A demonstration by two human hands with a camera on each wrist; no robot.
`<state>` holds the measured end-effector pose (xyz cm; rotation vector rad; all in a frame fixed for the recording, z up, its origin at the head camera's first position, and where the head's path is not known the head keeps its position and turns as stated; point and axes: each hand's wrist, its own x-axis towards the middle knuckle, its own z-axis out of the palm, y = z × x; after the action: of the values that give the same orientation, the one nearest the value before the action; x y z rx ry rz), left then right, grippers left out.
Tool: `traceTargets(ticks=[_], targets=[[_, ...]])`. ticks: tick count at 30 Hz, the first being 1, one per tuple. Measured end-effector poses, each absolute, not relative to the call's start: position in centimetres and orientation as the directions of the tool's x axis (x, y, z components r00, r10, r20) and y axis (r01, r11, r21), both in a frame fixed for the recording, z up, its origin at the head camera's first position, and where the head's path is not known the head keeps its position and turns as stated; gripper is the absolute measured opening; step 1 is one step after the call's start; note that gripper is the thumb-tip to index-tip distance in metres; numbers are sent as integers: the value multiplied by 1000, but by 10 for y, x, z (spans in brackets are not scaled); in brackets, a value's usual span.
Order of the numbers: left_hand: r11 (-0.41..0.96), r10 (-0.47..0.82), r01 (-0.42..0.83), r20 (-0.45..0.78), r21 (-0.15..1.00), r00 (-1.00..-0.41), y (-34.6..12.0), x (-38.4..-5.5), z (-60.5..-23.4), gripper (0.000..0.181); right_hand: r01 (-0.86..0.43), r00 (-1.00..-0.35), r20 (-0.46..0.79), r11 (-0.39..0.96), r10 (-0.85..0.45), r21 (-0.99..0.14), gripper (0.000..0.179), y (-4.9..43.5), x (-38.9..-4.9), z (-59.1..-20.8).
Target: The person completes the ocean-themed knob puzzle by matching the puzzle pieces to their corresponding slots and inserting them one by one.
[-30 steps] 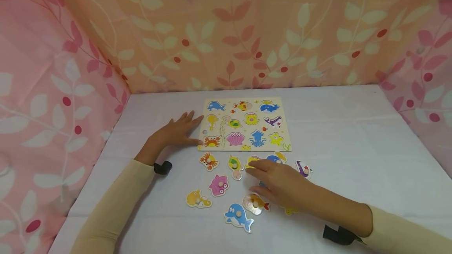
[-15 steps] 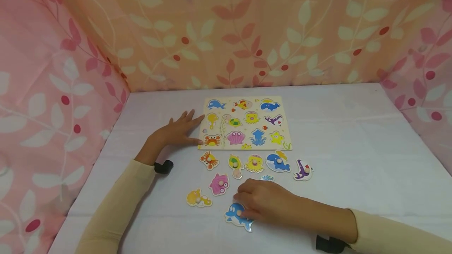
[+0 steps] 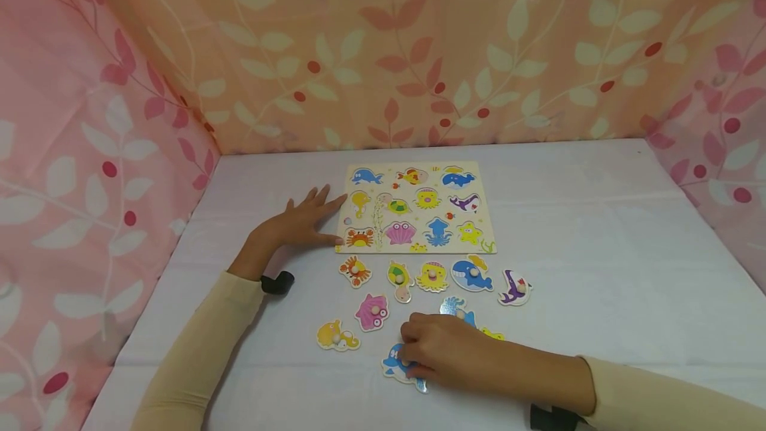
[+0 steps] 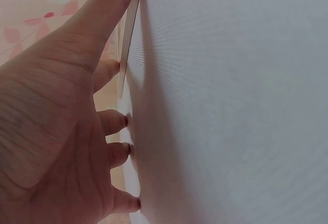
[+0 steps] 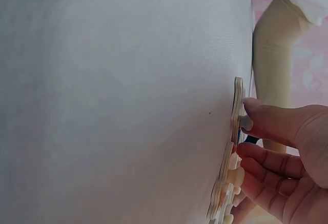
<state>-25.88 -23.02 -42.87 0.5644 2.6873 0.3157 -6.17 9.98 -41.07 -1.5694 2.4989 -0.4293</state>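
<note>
At the head view's centre, one puzzle board (image 3: pixel 414 219) is seen; below, ten loose pieces (image 3: pixel 366 314) are visible.

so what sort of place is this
Probably a makeshift tabletop play booth. Leaf-patterned orange and pink walls stand around three sides of a white-covered table, which bears a cream rectangular sea-animal puzzle board and colourful animal-shaped pieces with knobs.
</note>
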Motion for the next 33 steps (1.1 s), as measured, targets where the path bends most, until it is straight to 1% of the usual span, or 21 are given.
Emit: traceTargets(ticks=[2, 7, 13, 19, 22, 25, 28, 33], targets=[[895, 424, 340, -313, 290, -850, -231, -258, -430, 109, -856, -438, 23, 409, -899, -316, 23, 99, -61, -411], [890, 429, 338, -314, 306, -847, -233, -256, -433, 108, -836, -471, 10, 442, -882, -326, 20, 96, -60, -411], [888, 433, 342, -312, 307, -846, -234, -255, -432, 107, -818, -493, -13, 468, -870, -334, 21, 94, -61, -409], [891, 429, 336, -323, 305, -844, -234, -254, -431, 107, -818, -479, -11, 452, -878, -355, 19, 93, -62, -410], [891, 432, 344, -324, 296, -841, -233, -255, -430, 107, -809, -476, 0, 438, -879, -393, 16, 95, -65, -407], [889, 438, 354, -316, 290, -841, -232, -258, -430, 107, -785, -494, 11, 441, -869, -436, 15, 98, -69, -402], [888, 441, 360, -311, 284, -842, -231, -260, -430, 107, -756, -525, 18, 457, -851, -468, 17, 101, -73, -396], [893, 431, 347, -318, 288, -845, -232, -260, -431, 108, -748, -564, 54, 482, -824, -457, 19, 107, -84, -388]])
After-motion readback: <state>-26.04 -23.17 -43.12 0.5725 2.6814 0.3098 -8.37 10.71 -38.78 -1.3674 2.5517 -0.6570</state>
